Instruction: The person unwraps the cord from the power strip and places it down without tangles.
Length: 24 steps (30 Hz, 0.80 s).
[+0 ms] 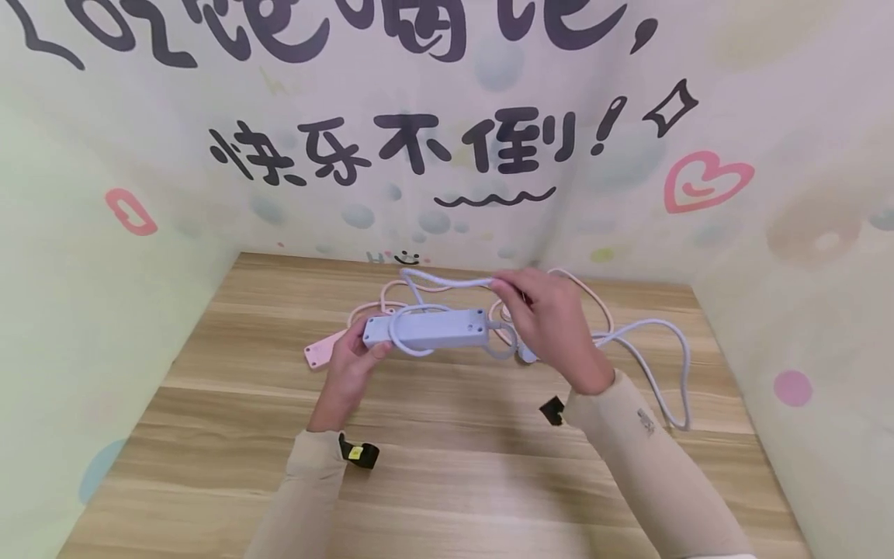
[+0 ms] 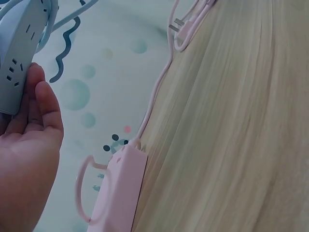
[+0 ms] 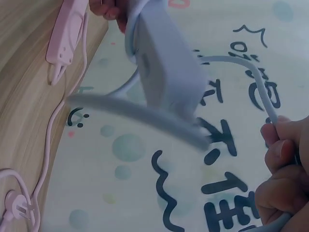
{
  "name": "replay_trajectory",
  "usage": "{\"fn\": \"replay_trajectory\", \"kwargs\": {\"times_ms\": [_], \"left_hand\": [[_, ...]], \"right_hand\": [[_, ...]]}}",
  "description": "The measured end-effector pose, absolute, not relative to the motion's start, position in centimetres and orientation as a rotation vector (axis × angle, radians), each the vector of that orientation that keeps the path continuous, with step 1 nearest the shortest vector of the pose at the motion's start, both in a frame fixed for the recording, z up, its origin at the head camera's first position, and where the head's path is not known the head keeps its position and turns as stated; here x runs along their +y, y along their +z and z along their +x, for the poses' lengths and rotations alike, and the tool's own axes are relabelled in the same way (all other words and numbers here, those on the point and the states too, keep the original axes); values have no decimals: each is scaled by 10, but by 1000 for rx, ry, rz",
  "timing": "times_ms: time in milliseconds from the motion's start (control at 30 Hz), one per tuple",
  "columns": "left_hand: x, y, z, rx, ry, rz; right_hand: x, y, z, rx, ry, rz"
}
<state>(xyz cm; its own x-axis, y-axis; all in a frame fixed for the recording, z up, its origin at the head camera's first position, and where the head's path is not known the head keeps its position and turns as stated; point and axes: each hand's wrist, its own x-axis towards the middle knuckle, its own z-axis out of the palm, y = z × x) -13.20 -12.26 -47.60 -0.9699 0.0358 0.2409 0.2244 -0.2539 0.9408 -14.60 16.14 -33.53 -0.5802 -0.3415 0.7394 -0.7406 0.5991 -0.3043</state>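
Note:
A pale blue power strip (image 1: 450, 329) is held above the table, its left end gripped by my left hand (image 1: 348, 379). Its cord (image 1: 447, 282) loops around the strip's body. My right hand (image 1: 555, 322) pinches that cord to the right of the strip and slightly higher. In the right wrist view the fingers (image 3: 282, 154) are curled on the cord, and a blurred loop crosses before the strip's near end. Socket slots face the camera on the blue strip (image 2: 19, 63) in the left wrist view. A blue plug (image 1: 527, 354) shows partly below the right hand.
A pink power strip (image 1: 323, 351) lies on the wooden table (image 1: 433, 481) behind the left hand, its cord running along the back edge to a pink plug (image 3: 20, 208). Slack blue cord (image 1: 684, 373) spreads to the right. Printed fabric walls (image 1: 419, 225) enclose the table.

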Motion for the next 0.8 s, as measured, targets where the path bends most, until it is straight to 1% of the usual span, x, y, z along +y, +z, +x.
{"fn": "replay_trajectory", "kwargs": {"times_ms": [133,300,433,600,800], "left_hand": [[-125,-478,-132,-1731,-2467,-371],[-129,-478,-129,-1636,-2549,-405],[-128,-476,-128,-1565,-2604,-447],[-127,-474,-128,-1451,-2656,-546],[-127,-473,-131,-1448,-2661,-594]], "right_hand": [[161,-336,-166,-2227,863,767],[171,-347,-184,-2320,883,636],[182,-362,-193,-2393,869,552],[191,-383,-201,-2457,806,517],[198,-421,-206,-2673,667,500]]}}
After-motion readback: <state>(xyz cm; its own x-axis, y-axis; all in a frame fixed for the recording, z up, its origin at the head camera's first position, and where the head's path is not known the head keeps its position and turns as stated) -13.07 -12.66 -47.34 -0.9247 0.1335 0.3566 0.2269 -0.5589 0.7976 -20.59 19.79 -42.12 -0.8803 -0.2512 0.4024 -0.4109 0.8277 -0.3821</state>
